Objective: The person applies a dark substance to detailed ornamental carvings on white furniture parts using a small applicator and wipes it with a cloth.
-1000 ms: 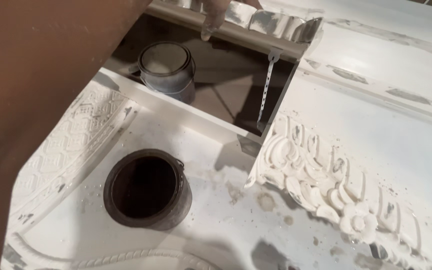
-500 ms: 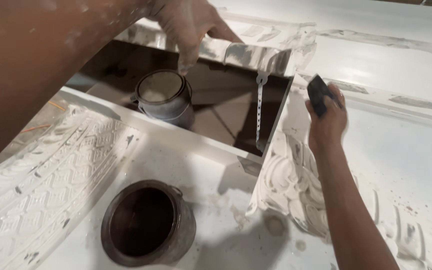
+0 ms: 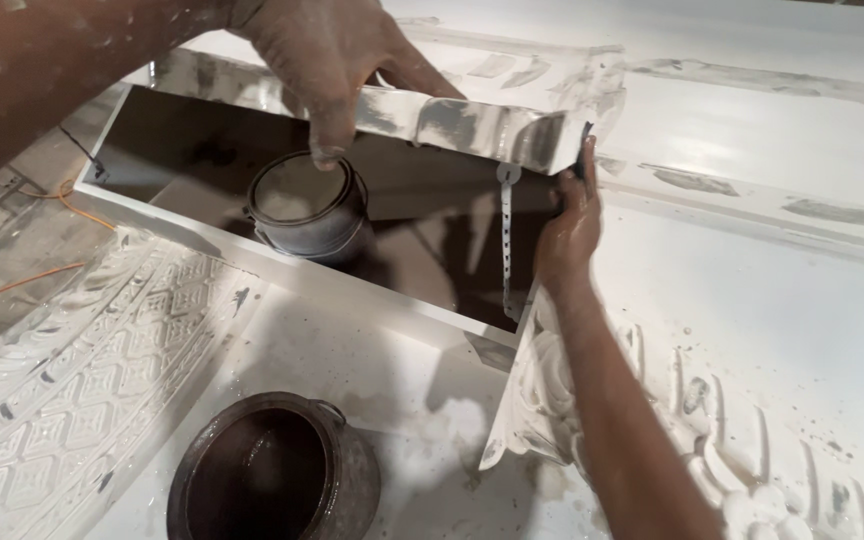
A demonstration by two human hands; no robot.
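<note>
A: What is the surface made of here?

B: It looks like a large white panel (image 3: 752, 330) of plaster or painted wood, with carved relief. At the lower left there is a curved band of small square patterns (image 3: 62, 400), and at the lower right a leafy ornament (image 3: 722, 450). Grey patches of filler show on the flat parts.

A: And the dark hole in the middle?

B: It is a rectangular opening (image 3: 422, 250) in the panel. Its far edge (image 3: 452, 115) is smeared with grey and white, rough and uneven.

A: Where are the hands?

B: The left hand (image 3: 327, 60), dusty with white, lies over that far edge, fingers curled down over it, one finger pointing into the opening. It presses on the edge; I cannot tell if it truly grips. The right hand (image 3: 567, 225) is at the right corner of the opening, closed around a small dark piece (image 3: 584, 150), maybe a sanding pad, held against the corner.

A: What else is near them?

B: Just under the left hand, inside the opening, stands a round metal can (image 3: 307, 210) with pale content. A thin perforated metal strip (image 3: 505, 240) hangs down just beside the right hand. A dark empty round pot (image 3: 272, 470) stands on the panel near the bottom, well apart from both hands. An orange cable (image 3: 22, 280) lies on the floor at the left.
</note>
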